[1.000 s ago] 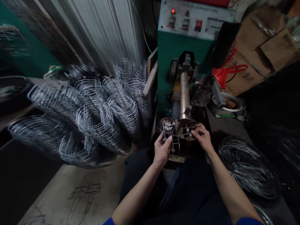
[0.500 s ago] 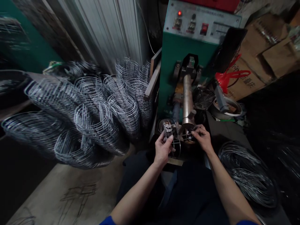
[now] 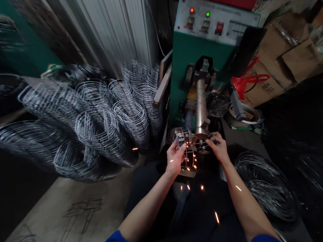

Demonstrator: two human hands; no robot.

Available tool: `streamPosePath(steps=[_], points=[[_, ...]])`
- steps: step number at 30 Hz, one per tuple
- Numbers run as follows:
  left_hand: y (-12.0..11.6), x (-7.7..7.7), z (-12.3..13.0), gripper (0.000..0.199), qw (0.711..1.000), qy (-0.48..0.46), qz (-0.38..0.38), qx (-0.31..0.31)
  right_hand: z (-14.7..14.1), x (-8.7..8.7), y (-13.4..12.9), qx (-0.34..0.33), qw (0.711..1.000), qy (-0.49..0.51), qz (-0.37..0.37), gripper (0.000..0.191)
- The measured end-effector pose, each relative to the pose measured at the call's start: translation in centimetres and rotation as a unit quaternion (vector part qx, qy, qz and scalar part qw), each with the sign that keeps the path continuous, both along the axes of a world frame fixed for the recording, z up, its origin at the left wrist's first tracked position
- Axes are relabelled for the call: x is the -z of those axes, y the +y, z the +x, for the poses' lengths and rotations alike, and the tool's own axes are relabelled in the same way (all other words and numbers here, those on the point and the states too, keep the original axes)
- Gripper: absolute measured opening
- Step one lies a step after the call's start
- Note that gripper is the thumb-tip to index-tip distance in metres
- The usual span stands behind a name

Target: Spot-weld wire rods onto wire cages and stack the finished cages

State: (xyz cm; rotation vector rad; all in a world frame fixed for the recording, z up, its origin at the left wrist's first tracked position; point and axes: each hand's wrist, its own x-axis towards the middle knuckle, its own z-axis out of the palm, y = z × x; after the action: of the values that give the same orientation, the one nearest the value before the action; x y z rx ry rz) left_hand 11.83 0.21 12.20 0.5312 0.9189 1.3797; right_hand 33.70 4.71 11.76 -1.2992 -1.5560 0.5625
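Observation:
My left hand (image 3: 174,158) is closed on a small round wire frame (image 3: 189,157), thumb on top, just left of the electrode of a green spot welding machine (image 3: 196,50). My right hand (image 3: 217,145) is pinched at the right side of the electrode tip, on a thin wire piece that is mostly hidden by the fingers. The thick metal electrode arm (image 3: 201,107) reaches down between both hands. Orange sparks fly from the wire frame, over my lap and forearms. On the control panel (image 3: 217,23) a red and a green light glow.
Several stacks of bent wire frames (image 3: 98,134) stand to the left. A coil of wire rings (image 3: 264,185) lies at the right. Behind it are a round dish (image 3: 253,116), a red plastic bag (image 3: 243,85) and cardboard boxes (image 3: 282,64). A wooden bar (image 3: 163,85) juts out beside the machine.
The green panel light has come on and sparks have burst from the electrode tip. Both hands stay nearly where they were, holding the wire. The view has shifted slightly.

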Motion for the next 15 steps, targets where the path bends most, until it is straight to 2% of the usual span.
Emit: streamPosePath(steps=[5, 9, 12, 15], points=[[0.0, -0.2, -0.1, 0.073, 1.0, 0.003, -0.003, -0.004, 0.0, -0.5, -0.3, -0.001, 1.0, 0.003, 0.01, 0.037], [-1.6, -0.7, -0.6, 0.07, 1.0, -0.005, -0.011, 0.005, 1.0, -0.3, -3.1, 0.004, 0.998, 0.063, 0.013, 0.027], [-5.4, -1.1, -1.1, 0.055, 0.995, -0.058, -0.077, 0.018, 2.4, 1.2, -7.3, 0.046, 0.994, 0.097, -0.032, 0.049], [-11.7, -0.9, -2.3, 0.046, 0.969, -0.134, -0.194, 0.068, 3.3, 2.7, -11.8, 0.053, 0.987, 0.082, -0.13, 0.06]])
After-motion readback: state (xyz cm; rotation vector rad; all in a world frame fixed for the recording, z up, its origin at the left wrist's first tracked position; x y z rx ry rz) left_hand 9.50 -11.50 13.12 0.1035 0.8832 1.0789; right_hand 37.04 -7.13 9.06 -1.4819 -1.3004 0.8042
